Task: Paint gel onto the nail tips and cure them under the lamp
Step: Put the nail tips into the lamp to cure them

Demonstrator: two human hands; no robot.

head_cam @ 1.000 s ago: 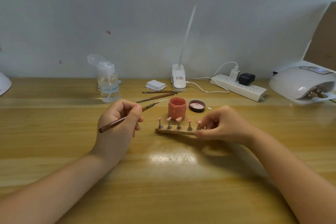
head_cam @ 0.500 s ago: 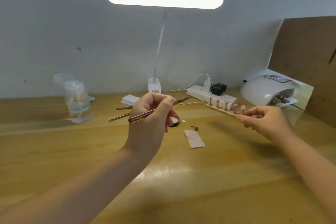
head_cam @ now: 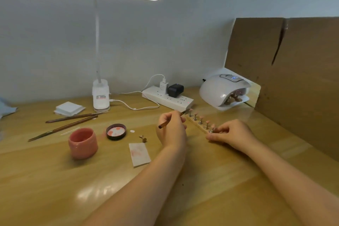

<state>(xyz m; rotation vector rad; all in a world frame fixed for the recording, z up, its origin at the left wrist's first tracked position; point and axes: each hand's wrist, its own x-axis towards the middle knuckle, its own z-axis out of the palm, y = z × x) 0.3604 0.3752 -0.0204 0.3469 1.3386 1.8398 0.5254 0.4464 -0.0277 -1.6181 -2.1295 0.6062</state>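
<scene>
My right hand [head_cam: 231, 132] pinches the near end of a wooden strip [head_cam: 197, 124] that carries several pink nail tips on small metal stands. The strip lies low over the table, pointing toward the white curing lamp [head_cam: 222, 89] at the back right. More tips sit inside the lamp's opening. My left hand [head_cam: 172, 130] grips a thin brown brush [head_cam: 163, 125], its tip close to the far end of the strip. The pink gel jar [head_cam: 83, 142] stands open at the left, with its dark lid [head_cam: 116, 131] lying beside it.
Two spare brushes [head_cam: 71, 117] and a stack of white pads [head_cam: 69, 108] lie at the back left. A stained wipe [head_cam: 139, 154] and a loose stand [head_cam: 143, 138] lie near my left hand. A power strip [head_cam: 167, 98], desk lamp base [head_cam: 101, 95] and cardboard panel [head_cam: 293, 79] border the back and right.
My right hand lifted the strip of tips from beside the jar and carried it right toward the curing lamp, then lowered it. My left hand followed with the brush. The view turned right.
</scene>
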